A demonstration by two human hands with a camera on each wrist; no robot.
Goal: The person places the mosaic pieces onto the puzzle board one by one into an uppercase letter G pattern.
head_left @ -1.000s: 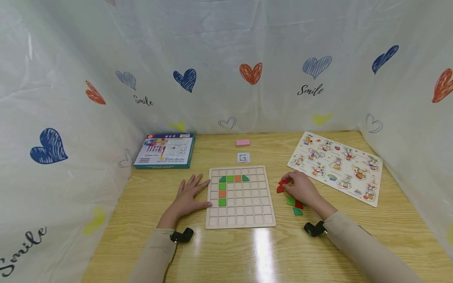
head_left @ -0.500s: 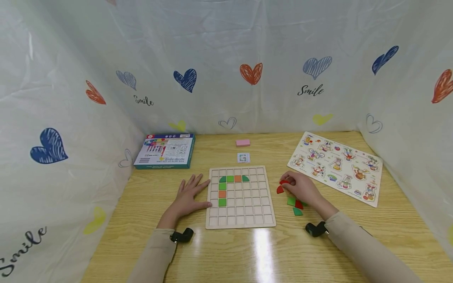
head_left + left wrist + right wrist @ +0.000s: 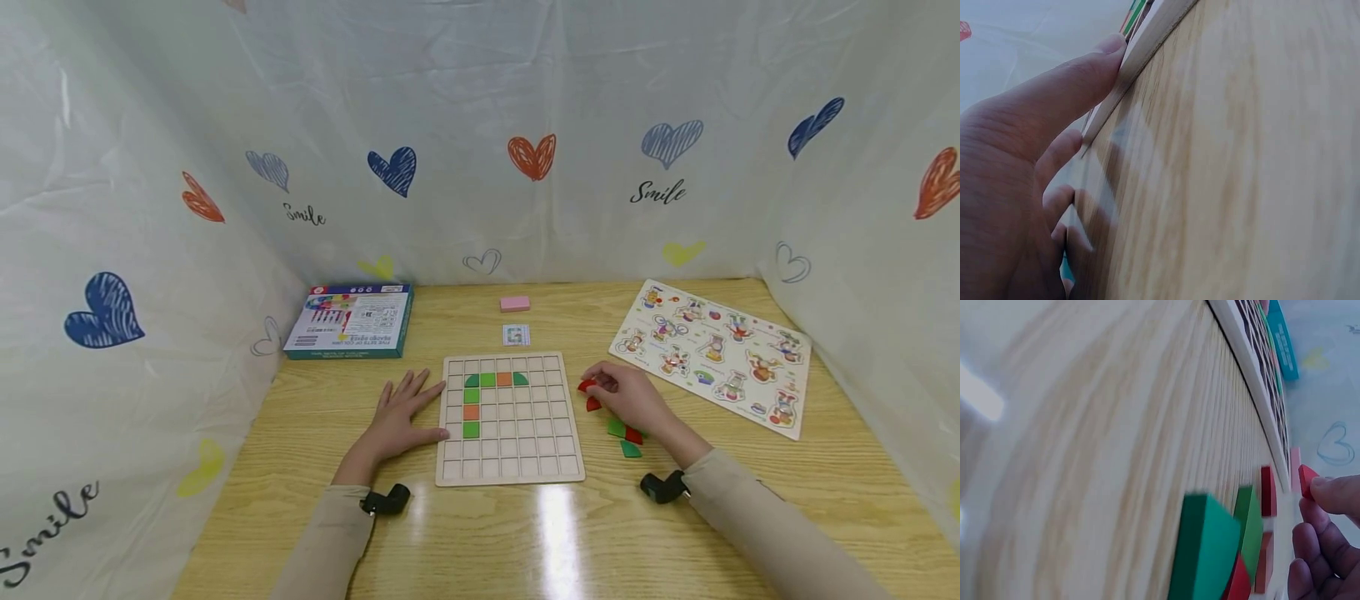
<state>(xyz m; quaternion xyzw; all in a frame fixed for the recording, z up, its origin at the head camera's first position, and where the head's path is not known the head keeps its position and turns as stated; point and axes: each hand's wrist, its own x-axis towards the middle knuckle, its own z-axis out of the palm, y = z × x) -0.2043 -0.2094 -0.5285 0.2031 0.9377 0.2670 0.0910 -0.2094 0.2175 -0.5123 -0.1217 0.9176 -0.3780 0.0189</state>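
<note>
A pale wooden grid board [image 3: 511,450] lies flat at the table's middle, with green and orange tiles [image 3: 487,380] set in its upper left cells. My left hand [image 3: 401,417] lies flat on the table, fingers straight, thumb touching the board's left edge [image 3: 1141,59]. My right hand [image 3: 626,398] is just right of the board and pinches a red tile [image 3: 587,385] [image 3: 1305,479] at its fingertips. More red and green tiles [image 3: 625,433] [image 3: 1210,550] lie loose by that hand.
A teal box [image 3: 351,320] sits at the back left. A pink block [image 3: 514,303] and a small card [image 3: 516,335] lie behind the board. A picture puzzle board [image 3: 716,350] fills the back right. White sheeting with hearts walls three sides.
My right hand has lifted a red tile from the loose pile and shifted it left toward the board. My left hand has stayed still.
</note>
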